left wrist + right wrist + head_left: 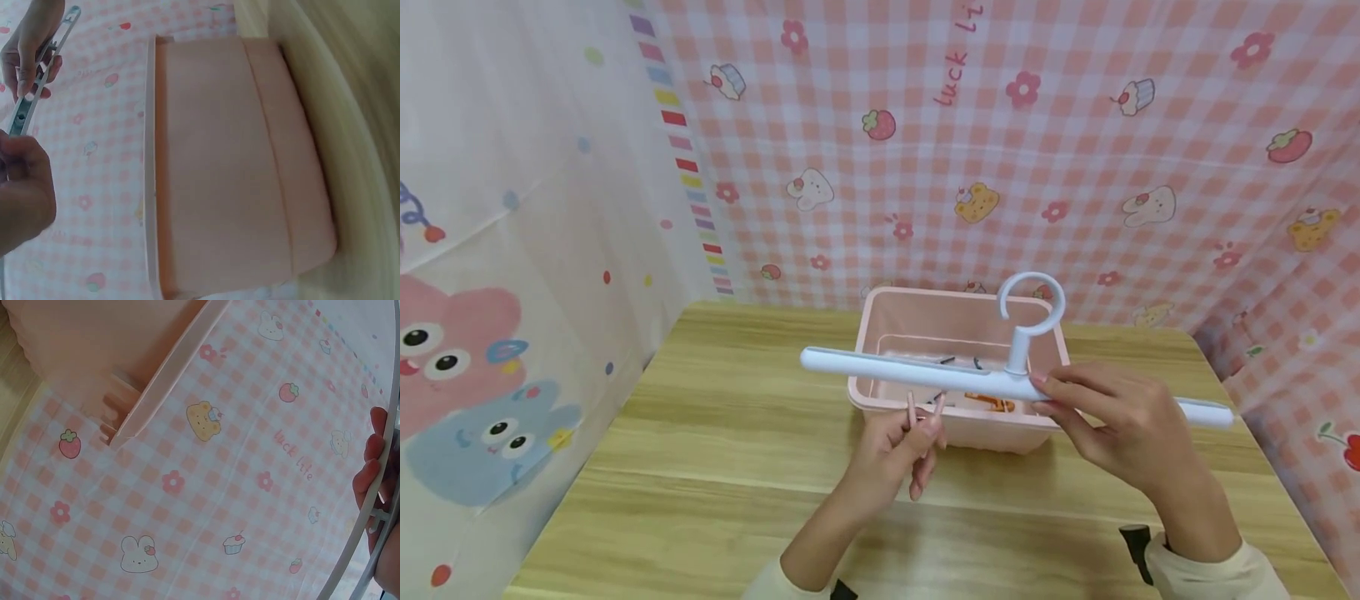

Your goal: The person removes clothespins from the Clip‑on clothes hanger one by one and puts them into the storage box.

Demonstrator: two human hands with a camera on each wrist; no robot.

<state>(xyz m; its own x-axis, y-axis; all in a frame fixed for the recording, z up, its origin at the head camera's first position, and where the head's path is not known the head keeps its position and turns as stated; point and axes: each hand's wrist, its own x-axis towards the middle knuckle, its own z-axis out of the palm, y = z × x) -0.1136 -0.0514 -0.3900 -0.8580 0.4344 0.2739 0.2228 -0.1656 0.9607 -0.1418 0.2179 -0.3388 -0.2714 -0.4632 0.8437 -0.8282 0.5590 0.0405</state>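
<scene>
My right hand [1123, 417] holds a pale blue-white clothes hanger [917, 373] by its bar, thumb and fingers pinching it just right of the round hook [1033, 304]. The bar slants slightly down to the right, above a pink plastic bin [868, 333]. In front of the bin, my left hand [891, 454] pinches a small pink clothespin [912, 410], whose two prongs point up, just below the bar and apart from it. In the left wrist view, the hanger [44, 81] appears at the upper left, its underside facing the camera.
Inside the bin lie an orange clip [991, 403] and several small dark pieces, partly hidden by the hanger bar. The bin stands on a wood-grain table [700, 467], close to a pink checked cloth [925, 167] at the back. A white printed cloth [550, 208] hangs at the left.
</scene>
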